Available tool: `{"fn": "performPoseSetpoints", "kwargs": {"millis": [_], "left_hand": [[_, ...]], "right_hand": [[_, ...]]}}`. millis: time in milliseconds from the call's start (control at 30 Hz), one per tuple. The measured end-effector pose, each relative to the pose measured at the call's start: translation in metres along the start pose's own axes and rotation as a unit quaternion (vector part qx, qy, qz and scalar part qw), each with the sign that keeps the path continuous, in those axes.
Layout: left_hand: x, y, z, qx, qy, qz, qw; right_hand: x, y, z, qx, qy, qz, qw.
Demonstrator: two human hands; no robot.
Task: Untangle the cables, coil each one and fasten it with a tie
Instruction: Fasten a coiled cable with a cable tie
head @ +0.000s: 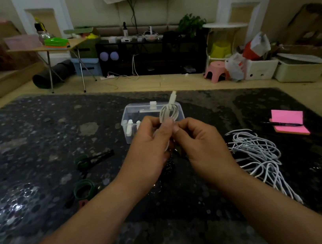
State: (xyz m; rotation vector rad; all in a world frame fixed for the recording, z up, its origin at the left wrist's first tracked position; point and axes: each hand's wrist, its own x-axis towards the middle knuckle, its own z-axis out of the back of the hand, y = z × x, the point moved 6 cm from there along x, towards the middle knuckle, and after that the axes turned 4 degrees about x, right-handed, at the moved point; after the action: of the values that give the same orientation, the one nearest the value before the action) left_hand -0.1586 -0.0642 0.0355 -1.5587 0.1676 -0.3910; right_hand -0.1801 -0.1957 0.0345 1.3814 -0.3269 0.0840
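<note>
My left hand (148, 144) and my right hand (200, 143) meet above the middle of the dark table (35, 149), both pinching a small coiled white cable (168, 111) whose plug sticks up. Its lower part is hidden between my fingers. A tangled heap of white cables (257, 151) lies on the table to the right of my right wrist. Two coiled dark green cables (84, 189) (83, 162) lie to the left, one next to a black strap-like piece. Something dark and beaded hangs below my hands.
A clear plastic box (130, 117) holding small white parts stands just behind my hands. A pink notepad (288, 122) with a black pen across it lies at the right edge. Beyond the table are a pink stool (216, 71), crates and a dark shelf unit.
</note>
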Motion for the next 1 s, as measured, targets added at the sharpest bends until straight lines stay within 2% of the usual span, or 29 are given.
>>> {"fn": "performPoseSetpoints", "kwargs": {"millis": [167, 400, 600, 767, 900, 1000], "left_hand": [[0.008, 0.005, 0.011, -0.012, 0.002, 0.024, 1.0], [0.011, 0.005, 0.01, -0.066, 0.103, 0.059, 0.991], [0.013, 0.017, 0.008, -0.11, 0.1, 0.09, 0.985], [0.008, 0.011, -0.004, -0.19, 0.16, 0.116, 0.962], [0.007, 0.011, -0.005, -0.165, 0.168, 0.095, 0.967], [0.008, 0.013, -0.005, -0.132, 0.155, 0.092, 0.975]], "right_hand": [[-0.001, 0.01, 0.0, -0.053, 0.028, 0.015, 0.998], [-0.001, 0.011, 0.006, -0.11, 0.022, 0.008, 0.994], [0.003, 0.014, 0.012, -0.111, 0.05, 0.01, 0.993], [0.006, 0.005, 0.013, -0.039, 0.062, -0.033, 0.997], [0.005, -0.005, 0.011, 0.065, 0.07, -0.091, 0.991], [0.003, -0.009, 0.009, 0.083, 0.079, -0.099, 0.989]]}}
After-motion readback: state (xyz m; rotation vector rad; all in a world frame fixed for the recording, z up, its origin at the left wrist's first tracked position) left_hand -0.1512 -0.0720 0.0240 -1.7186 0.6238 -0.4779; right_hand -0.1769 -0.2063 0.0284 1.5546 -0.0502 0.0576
